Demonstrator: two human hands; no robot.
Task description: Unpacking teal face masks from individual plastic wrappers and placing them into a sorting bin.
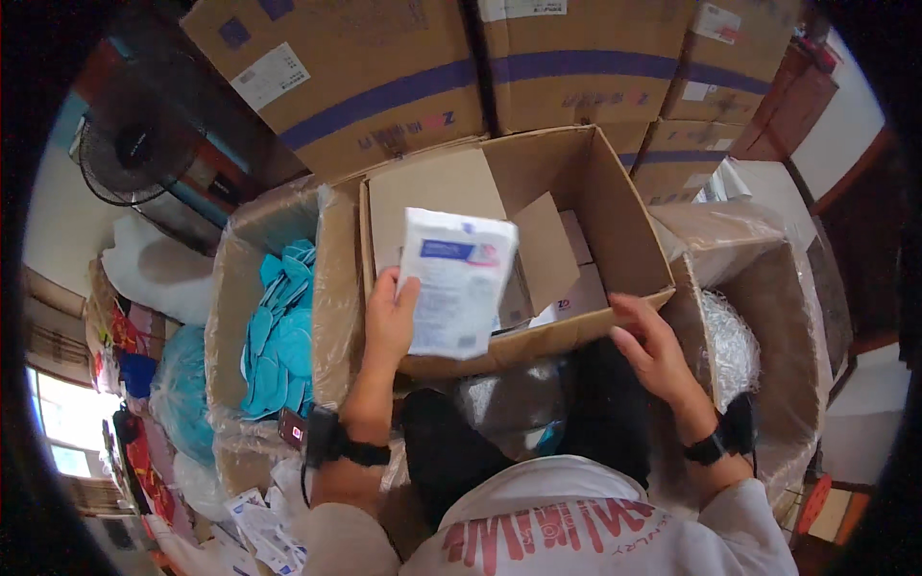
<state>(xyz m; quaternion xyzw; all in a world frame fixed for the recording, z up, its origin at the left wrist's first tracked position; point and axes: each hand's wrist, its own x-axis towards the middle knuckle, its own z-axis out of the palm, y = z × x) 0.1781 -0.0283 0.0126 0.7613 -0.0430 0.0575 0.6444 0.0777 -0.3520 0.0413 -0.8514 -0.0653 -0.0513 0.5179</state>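
My left hand (pixel 391 315) grips a flat white packet (pixel 459 302) by its left edge, thumb on the face. Blue and pink print marks the packet, which is held over the front of an open cardboard box (pixel 638 235). Inside that box are a loose cardboard flap (pixel 547 245) and smaller carton pieces, partly hidden by the packet. My right hand (pixel 651 350) is at the box's front right corner, its fingers curved and apart with nothing in them. Whether its fingertips touch the rim I cannot tell.
To the left, a plastic-lined box (pixel 331 288) holds teal pads (pixel 279 336). On the right, another lined box (pixel 802 317) contains crinkled clear plastic (pixel 730 346). Large cartons (pixel 586 62) stand behind. A fan (pixel 139 154) and a teal-filled bag (pixel 184 389) are at left; white packets (pixel 264 528) lie lower left.
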